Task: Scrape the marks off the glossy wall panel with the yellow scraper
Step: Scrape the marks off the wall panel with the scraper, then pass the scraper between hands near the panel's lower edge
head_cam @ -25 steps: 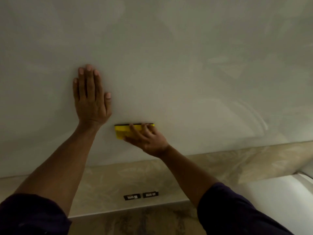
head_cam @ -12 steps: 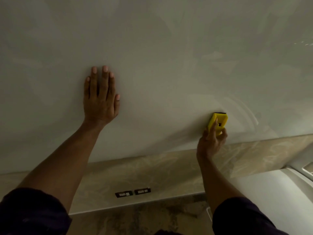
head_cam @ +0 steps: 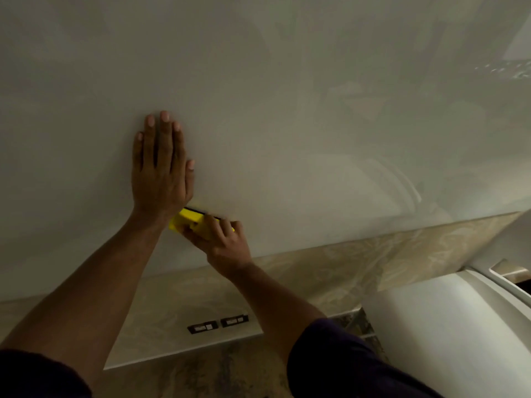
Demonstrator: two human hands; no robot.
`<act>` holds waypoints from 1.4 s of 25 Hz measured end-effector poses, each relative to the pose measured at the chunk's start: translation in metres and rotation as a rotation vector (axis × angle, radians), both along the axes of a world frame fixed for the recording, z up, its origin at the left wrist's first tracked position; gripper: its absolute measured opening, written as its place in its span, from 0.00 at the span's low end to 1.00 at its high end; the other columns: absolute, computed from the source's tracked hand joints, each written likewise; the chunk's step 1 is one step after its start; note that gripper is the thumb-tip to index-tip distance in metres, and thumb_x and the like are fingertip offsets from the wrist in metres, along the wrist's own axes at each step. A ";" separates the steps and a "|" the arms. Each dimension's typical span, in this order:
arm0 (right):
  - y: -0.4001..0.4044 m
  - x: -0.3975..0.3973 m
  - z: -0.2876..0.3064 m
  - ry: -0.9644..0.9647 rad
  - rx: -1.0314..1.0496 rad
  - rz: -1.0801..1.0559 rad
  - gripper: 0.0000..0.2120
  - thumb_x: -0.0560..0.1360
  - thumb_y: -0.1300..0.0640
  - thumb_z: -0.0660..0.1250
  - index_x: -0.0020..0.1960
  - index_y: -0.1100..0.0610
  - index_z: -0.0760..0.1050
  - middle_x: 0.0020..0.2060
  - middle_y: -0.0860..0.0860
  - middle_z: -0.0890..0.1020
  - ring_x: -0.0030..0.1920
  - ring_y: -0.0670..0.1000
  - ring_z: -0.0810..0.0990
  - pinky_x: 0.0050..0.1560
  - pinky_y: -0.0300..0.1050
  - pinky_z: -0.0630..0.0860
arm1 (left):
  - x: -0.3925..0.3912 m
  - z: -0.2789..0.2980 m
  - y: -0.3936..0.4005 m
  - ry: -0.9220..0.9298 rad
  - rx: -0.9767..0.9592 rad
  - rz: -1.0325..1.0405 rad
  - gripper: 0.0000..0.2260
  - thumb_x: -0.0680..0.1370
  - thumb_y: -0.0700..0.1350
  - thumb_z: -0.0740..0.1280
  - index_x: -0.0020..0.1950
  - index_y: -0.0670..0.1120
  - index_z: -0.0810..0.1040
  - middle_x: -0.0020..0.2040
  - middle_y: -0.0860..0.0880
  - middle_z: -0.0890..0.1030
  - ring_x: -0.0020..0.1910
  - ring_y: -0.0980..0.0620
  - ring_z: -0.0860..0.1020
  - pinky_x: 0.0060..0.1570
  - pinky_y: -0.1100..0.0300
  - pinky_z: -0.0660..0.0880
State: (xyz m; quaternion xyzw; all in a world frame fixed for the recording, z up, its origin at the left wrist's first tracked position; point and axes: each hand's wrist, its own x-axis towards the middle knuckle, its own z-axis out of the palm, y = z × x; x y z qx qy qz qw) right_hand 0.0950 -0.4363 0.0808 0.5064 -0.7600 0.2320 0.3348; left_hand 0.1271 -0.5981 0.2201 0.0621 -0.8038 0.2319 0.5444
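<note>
The glossy off-white wall panel point(head_cam: 287, 110) fills the upper part of the view, and faint curved streaks point(head_cam: 402, 182) show on it at the right. My left hand point(head_cam: 161, 170) presses flat against the panel with its fingers straight and pointing up. Just below its heel, my right hand point(head_cam: 221, 239) grips the yellow scraper point(head_cam: 186, 218). The scraper's dark blade edge lies against the panel, slanting down to the right. My fingers hide the scraper's right half.
A beige marbled band point(head_cam: 330, 277) runs under the panel, with two small dark sockets point(head_cam: 218, 324) set into it. A white curved fixture point(head_cam: 459, 326) stands at the lower right. Marbled floor point(head_cam: 201, 374) shows at the bottom.
My right hand has swept the scraper from the right side of the panel back left, to just under my left hand. My left hand stays flat on the panel.
</note>
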 end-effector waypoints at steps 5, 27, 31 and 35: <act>0.102 -0.065 -0.005 0.229 0.059 -0.121 0.28 0.78 0.66 0.61 0.69 0.41 0.80 0.66 0.60 0.81 0.55 0.65 0.84 0.59 0.59 0.81 | -0.016 -0.029 0.027 -0.186 -0.256 -0.183 0.26 0.85 0.46 0.61 0.82 0.38 0.65 0.81 0.40 0.68 0.80 0.42 0.68 0.77 0.45 0.62; 0.307 -0.052 -0.005 -0.086 0.049 -0.444 0.37 0.74 0.58 0.76 0.79 0.47 0.67 0.67 0.61 0.79 0.54 0.65 0.78 0.48 0.57 0.78 | -0.009 -0.065 0.180 -0.620 0.106 -0.614 0.39 0.77 0.50 0.76 0.83 0.41 0.62 0.83 0.42 0.65 0.81 0.44 0.67 0.79 0.47 0.64; 0.320 -0.020 -0.002 -0.175 0.057 -0.367 0.51 0.58 0.60 0.88 0.76 0.61 0.67 0.59 0.61 0.85 0.53 0.63 0.79 0.47 0.59 0.81 | -0.006 -0.090 0.250 -0.872 0.172 -0.637 0.43 0.78 0.51 0.76 0.86 0.42 0.57 0.86 0.43 0.58 0.83 0.41 0.62 0.81 0.48 0.63; 0.362 -0.003 -0.007 -0.211 0.040 -0.392 0.49 0.56 0.59 0.90 0.71 0.60 0.70 0.54 0.62 0.86 0.55 0.61 0.78 0.47 0.60 0.81 | -0.014 -0.101 0.304 -1.002 0.214 -0.645 0.31 0.82 0.42 0.70 0.83 0.42 0.64 0.82 0.42 0.67 0.78 0.38 0.68 0.74 0.43 0.73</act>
